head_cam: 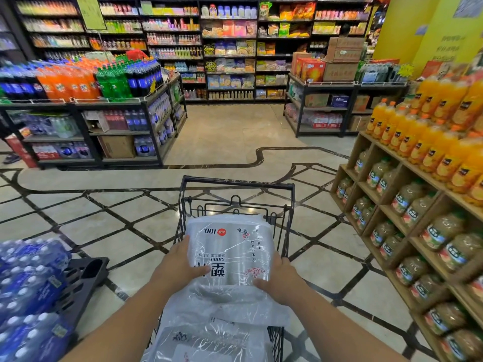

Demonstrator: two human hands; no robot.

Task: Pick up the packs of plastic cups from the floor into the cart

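Observation:
A clear plastic pack of cups with black and red print is held flat over the black wire cart in the lower middle of the head view. My left hand grips its left side and my right hand grips its right side. Below it, nearer to me, another clear pack of cups lies in the cart, partly hidden by the held pack and the frame's lower edge.
Packs of water bottles sit on a dark pallet at the left. Wooden shelves of orange juice bottles line the right. Dark soda racks and product shelving stand ahead across the tiled floor.

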